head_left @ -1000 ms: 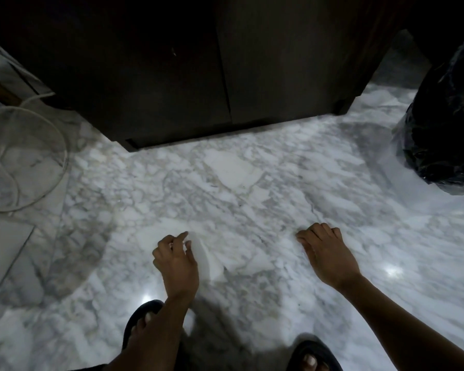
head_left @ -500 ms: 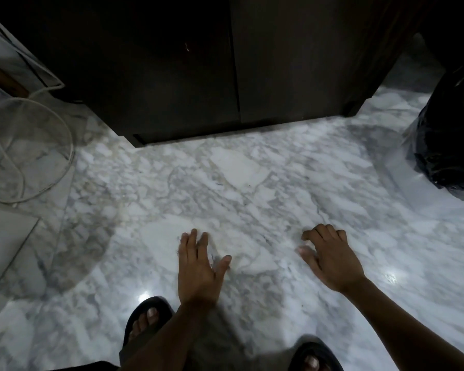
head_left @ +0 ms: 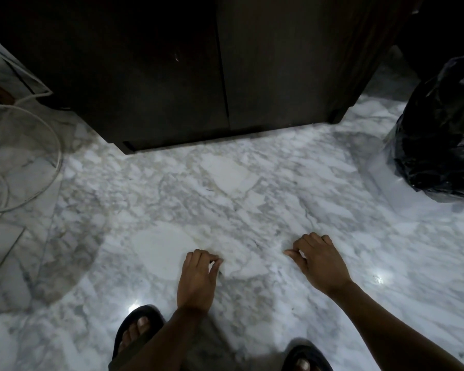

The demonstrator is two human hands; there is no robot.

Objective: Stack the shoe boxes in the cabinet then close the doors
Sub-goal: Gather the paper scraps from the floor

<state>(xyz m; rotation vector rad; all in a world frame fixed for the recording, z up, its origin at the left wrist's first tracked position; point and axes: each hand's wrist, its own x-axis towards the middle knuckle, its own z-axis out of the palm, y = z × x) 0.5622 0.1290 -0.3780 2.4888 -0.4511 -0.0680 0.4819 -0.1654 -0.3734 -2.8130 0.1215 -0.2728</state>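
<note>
We find no shoe boxes anywhere in view. The cabinet stands at 12 o'clock. Its two doors meet flush along a straight central seam, so we judge the boxes to be inside and the task at or near its end. The dark fronts hide the contents, and we cannot confirm the stack.

The left hand hangs at 6 o'clock above the floor. Its fingers are loosely curled, the thumb tip against the forefinger, clamped on nothing. The right hand hangs at 5 o'clock, fingers likewise loosely bent, thumb pointing toward the left hand, nothing held. Both hands are well apart from the doors. We read this as an idle posture: with nothing to carry or push, the hands hover low in front of a person who appears to bend or crouch, as the sandals at the bottom edge suggest.

The floor is polished white and grey marble, glossy enough to throw back two small lamp spots near the feet. We judge it slippery underfoot. The room is dim. A black plastic bag sits on the floor at 2 o'clock, near the cabinet's right corner. A white cable lies looped on the floor at 9 o'clock, left of the cabinet.
</note>
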